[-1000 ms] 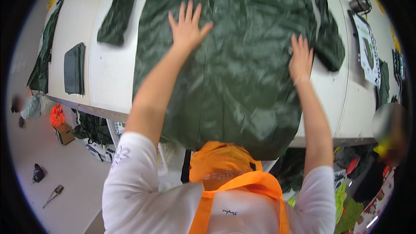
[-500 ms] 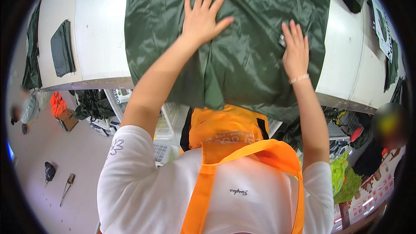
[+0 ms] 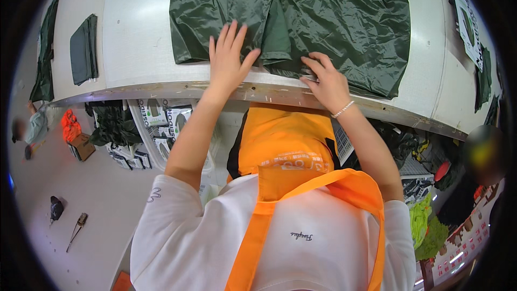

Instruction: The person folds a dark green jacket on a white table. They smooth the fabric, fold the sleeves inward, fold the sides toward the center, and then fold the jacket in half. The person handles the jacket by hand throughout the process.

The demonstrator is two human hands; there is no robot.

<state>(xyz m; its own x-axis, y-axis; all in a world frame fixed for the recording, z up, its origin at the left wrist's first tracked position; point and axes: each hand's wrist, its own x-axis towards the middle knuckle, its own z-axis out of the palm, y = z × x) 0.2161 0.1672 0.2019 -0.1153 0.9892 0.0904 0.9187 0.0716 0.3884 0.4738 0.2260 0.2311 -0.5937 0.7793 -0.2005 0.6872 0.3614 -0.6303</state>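
A wide dark green garment of shiny, creased cloth lies spread on the white table, its far part cut off by the top of the view. A split or fold runs down its middle, where a duller green flap shows. My left hand lies flat with fingers spread on the near left edge of the cloth. At the near hem, right of the flap, my right hand has bent fingers on the cloth and its thumb at the edge, gripping the hem.
A folded dark green piece lies on the table at left, with more green cloth beyond. A printed package sits at the far right. Below the table edge stand white baskets with packages. Several items lie on the floor at left.
The garment has shifted away from me, and its near hem no longer hangs over the table edge. Both hands have come nearer to me; the right moved left, its fingers now bent at the hem.
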